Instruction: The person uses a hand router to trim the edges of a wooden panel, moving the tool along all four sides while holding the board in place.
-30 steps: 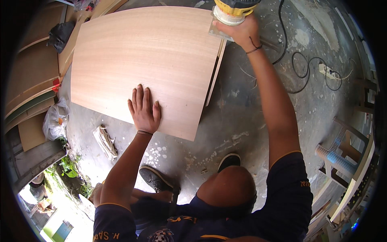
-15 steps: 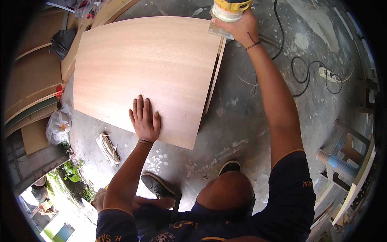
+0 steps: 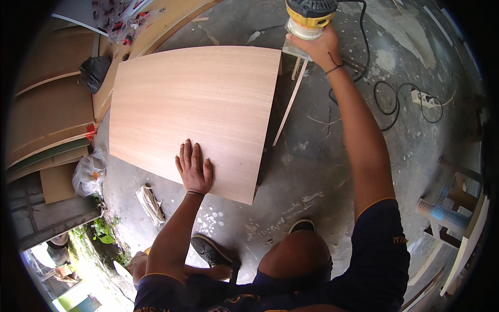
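A large pale wood-veneer panel (image 3: 208,99) lies in front of me, wider than it is deep. My left hand (image 3: 195,169) rests flat on its near part, fingers spread. Just past the far right corner, my right hand (image 3: 318,47) grips a corded yellow-and-black power tool (image 3: 306,25) around its pale collar. The tool's flat square base (image 3: 297,50) is beside the panel's corner. Whether it touches the panel, I cannot tell. A thin wooden strip (image 3: 290,101) runs from under the base toward me, apart from the panel's right edge. My right fingers are partly hidden behind the tool.
Black cord (image 3: 397,99) loops over the stained concrete floor to a white power strip (image 3: 423,99). On the left stand boards (image 3: 54,106), a black bag (image 3: 94,73) and a clear plastic bag (image 3: 89,174). A rolled pale cloth-like bundle (image 3: 150,205) lies near my feet.
The power tool has come off the panel's far right corner to just beyond it. A wider gap now shows between panel and strip. My left hand stays flat on the panel; the whole view has shifted.
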The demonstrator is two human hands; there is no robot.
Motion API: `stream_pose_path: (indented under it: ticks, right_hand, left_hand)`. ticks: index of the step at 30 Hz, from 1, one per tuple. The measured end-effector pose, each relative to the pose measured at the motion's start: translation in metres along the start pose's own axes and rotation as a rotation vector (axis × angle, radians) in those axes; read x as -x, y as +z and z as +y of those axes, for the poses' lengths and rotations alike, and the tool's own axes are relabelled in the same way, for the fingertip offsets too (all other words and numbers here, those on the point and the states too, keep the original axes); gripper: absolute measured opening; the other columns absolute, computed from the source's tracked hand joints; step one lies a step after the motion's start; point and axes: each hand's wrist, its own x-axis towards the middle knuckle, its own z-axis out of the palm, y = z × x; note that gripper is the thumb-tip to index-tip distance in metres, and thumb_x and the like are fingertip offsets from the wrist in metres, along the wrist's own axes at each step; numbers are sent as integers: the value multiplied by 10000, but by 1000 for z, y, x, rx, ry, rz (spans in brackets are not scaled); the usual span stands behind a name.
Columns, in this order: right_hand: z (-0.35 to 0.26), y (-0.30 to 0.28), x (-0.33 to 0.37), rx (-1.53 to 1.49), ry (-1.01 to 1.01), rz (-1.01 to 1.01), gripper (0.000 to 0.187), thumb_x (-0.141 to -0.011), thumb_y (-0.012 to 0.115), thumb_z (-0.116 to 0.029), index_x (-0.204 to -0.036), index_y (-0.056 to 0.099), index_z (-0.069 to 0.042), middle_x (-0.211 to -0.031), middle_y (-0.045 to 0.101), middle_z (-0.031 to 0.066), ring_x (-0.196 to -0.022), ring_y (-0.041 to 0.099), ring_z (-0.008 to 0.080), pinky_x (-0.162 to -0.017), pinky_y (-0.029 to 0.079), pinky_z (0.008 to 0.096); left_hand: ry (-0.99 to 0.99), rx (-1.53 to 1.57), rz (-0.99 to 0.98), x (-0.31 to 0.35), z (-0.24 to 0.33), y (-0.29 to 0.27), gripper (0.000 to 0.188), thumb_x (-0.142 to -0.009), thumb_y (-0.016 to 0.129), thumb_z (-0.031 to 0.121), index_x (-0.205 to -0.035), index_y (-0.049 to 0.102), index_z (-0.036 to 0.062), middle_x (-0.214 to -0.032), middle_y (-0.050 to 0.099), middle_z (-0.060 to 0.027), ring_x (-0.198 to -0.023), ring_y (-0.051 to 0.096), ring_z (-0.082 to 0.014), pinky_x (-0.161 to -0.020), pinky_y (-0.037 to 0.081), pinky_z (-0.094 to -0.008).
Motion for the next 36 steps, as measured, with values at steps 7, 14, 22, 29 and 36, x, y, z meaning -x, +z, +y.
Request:
stream_pose_path:
  ticks: [7, 14, 22, 29, 36]
  right_hand:
    - [-36, -92, 86, -135, 137, 76, 563, -636, 876, -173, -1099, 600, -12, -1084, 666, 96, -974, 655, 206, -855, 516, 340]
    - [-61, -146, 214, -190, 332, 310, 679, -690, 809, -47, -1275, 478, 57, -1227, 581, 164, -1084, 594, 256, -942, 475, 361]
    - [-98, -215, 260, -89, 431, 618, 587, -778, 763, -137, -1239, 488, 100, -1191, 588, 202, -1012, 604, 303, -911, 488, 398]
    - [-122, -255, 250, 50, 375, 638, 521, -818, 735, -194, -1172, 530, 128, -1144, 606, 224, -980, 613, 312, -888, 496, 394]
    - [-119, -259, 253, -61, 307, 670, 502, -821, 727, -197, -1156, 544, 129, -1144, 611, 219, -974, 621, 305, -887, 496, 397]
  left_hand:
    - [-76, 38, 11, -5, 10, -1, 621, -904, 499, 378, -1416, 375, 47, -1530, 273, -175, -1437, 198, -355, -1114, 94, -599]
    - [-120, -30, -323, -67, 171, -11, 950, -746, 730, 413, -1498, 198, 185, -1573, 106, -156, -1441, 41, -447, -991, 154, -782]
    - [-4, -170, -129, -49, 166, 18, 773, -815, 573, 80, -1497, 229, 200, -1574, 110, -140, -1427, 79, -471, -960, 189, -810]
    - [318, -68, -283, 35, 166, -12, 855, -749, 656, 106, -1496, 243, 156, -1585, 100, -101, -1439, 63, -450, -994, 165, -796]
    - [636, 53, -585, 116, 143, -46, 826, -770, 656, 182, -1489, 253, 230, -1586, 100, -75, -1449, 54, -420, -1036, 146, -777]
